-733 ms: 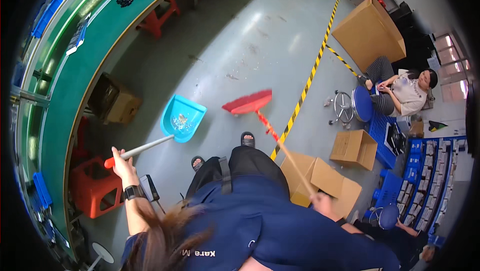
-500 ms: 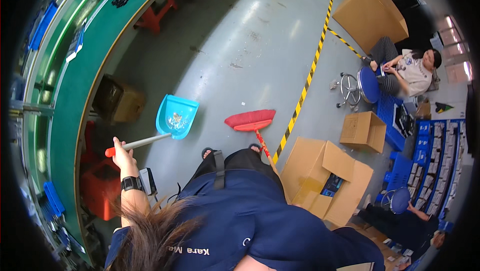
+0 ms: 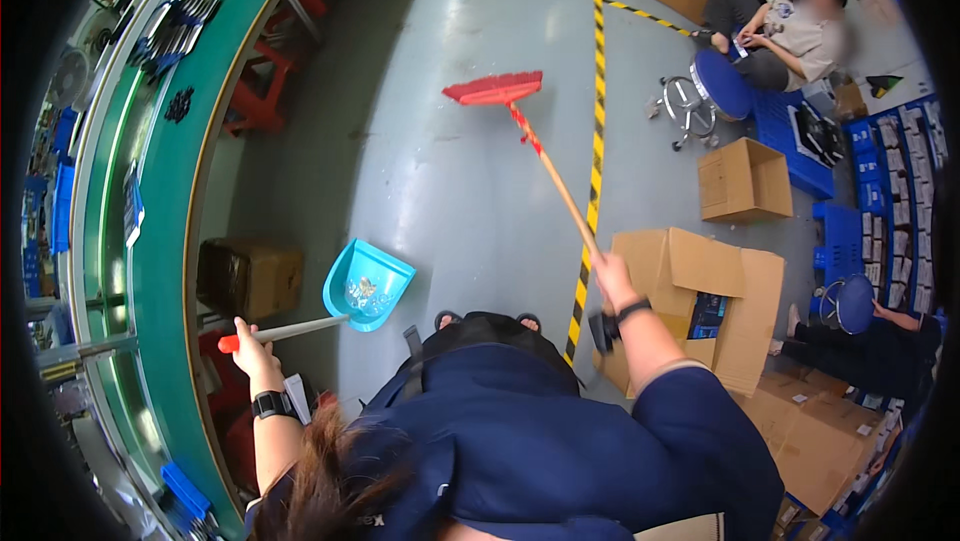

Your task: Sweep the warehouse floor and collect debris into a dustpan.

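My left hand [image 3: 258, 349] is closed round the red-ended pale handle of a turquoise dustpan [image 3: 385, 286]. Some light-coloured litter [image 3: 367, 293] lies in the pan. On my right, a red broom [image 3: 500, 89] reaches forward over the grey floor, its wide head far ahead of my feet. My right hand [image 3: 614, 276] grips the upper part of its wooden stick. Broom head and dustpan are well apart. Each of my wrists carries a dark band with a device on it.
A long green workbench [image 3: 165, 231] runs along the left, with red stools [image 3: 262, 86] and a cardboard box [image 3: 250, 276] beneath. Yellow-black floor tape [image 3: 598, 121] passes on the right. Beyond it are an open carton [image 3: 640, 251], a smaller box [image 3: 735, 181], a blue stool [image 3: 722, 84] and two seated people.
The broom head has moved farther ahead of me, and my right arm and hand have come into sight on its stick. The dustpan sits slightly lower and to the right in view.
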### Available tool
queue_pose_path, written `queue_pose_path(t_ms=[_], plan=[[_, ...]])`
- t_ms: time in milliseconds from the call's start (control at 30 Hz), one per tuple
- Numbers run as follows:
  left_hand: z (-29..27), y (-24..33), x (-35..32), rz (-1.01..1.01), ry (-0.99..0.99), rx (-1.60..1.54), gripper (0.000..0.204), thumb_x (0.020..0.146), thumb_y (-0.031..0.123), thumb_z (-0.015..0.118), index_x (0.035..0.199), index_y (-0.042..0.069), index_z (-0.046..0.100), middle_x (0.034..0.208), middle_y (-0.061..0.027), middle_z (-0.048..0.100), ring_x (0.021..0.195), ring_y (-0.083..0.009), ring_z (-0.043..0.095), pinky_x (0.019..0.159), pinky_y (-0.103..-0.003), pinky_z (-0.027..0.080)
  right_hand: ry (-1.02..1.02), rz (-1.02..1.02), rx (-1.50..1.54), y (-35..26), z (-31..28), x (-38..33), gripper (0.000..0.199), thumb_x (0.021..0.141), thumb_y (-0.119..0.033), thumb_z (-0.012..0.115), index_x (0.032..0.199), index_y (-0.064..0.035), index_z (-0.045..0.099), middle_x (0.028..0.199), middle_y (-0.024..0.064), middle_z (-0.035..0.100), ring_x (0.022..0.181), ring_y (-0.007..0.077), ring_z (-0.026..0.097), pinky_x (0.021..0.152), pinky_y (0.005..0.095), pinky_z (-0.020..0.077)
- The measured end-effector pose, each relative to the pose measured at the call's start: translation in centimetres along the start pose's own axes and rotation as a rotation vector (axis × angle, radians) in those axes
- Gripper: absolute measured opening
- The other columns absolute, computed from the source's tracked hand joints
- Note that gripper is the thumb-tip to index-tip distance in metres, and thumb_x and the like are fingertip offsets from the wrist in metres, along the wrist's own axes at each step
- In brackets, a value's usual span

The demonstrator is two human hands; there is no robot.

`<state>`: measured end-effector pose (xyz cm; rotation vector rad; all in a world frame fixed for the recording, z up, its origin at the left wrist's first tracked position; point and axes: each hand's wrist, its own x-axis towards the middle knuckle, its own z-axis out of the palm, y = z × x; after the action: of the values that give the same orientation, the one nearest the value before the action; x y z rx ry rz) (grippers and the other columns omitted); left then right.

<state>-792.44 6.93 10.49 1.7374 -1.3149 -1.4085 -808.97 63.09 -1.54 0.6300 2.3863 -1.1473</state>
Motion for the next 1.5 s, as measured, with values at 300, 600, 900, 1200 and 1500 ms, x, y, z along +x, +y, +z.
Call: queue_pose_path(t_ms=[300,600,900,1200,1500], plan=[[8.7,-2.5,-1.0,-0.155,-0.043,-0.068,0.05,0.07,0.042,0.058,0.098,0.003,0.044,0.096,-0.0066,0.048,0.081,-0.0162,0.047,0.073,-0.033,0.038,0.07,0.06,-0.471,11.1,-7.7,-12.3,0.029,0.075,-0.025,0.051,0.066,0.0022,0.054,0.051,0.0127,0.05,0.046,0.0229,0.05,0.046,0.035,0.038],[18.2,-6.1,-1.1,-0.21,0.073,-0.113,0.04,0.071,0.039,0.058,0.089,0.006,0.045,0.083,-0.0042,0.049,0.066,-0.0143,0.045,0.056,-0.03,0.038,-0.061,0.078,-0.429,-1.9,-9.2,13.8,0.035,0.07,-0.031,0.054,0.081,0.0024,0.058,0.076,0.0234,0.055,0.077,0.0362,0.053,0.069,0.0391,0.0414],[30.2,-7.7,-6.8,-0.256,0.255,-0.21,0.036,0.069,0.04,0.059,0.082,0.011,0.043,0.068,0.0,0.043,0.056,-0.0127,0.039,0.051,-0.029,0.034,-0.091,-0.162,-0.496,-18.9,-16.4,25.4,0.034,0.072,-0.03,0.052,0.075,0.0026,0.057,0.069,0.0233,0.054,0.07,0.0368,0.053,0.062,0.0409,0.0411],[34.4,-9.2,-8.2,-0.182,-0.016,-0.042,0.027,0.07,0.028,0.061,0.077,0.008,0.044,0.07,-0.001,0.045,0.057,-0.0106,0.04,0.052,-0.026,0.035,-0.046,-0.121,-0.694,-13.6,-21.0,18.0,0.029,0.072,-0.026,0.054,0.074,0.0027,0.055,0.061,0.0193,0.055,0.058,0.0329,0.054,0.055,0.0393,0.0417],[33.4,-10.9,-7.9,-0.011,-0.079,0.104,0.036,0.067,0.025,0.065,0.088,0.003,0.048,0.077,-0.0045,0.049,0.066,-0.0113,0.045,0.061,-0.025,0.039,-0.06,0.178,-0.402,-20.3,-26.1,20.7,0.024,0.074,-0.023,0.053,0.065,-0.0007,0.056,0.047,0.0061,0.047,0.036,0.0137,0.044,0.032,0.0283,0.0331]])
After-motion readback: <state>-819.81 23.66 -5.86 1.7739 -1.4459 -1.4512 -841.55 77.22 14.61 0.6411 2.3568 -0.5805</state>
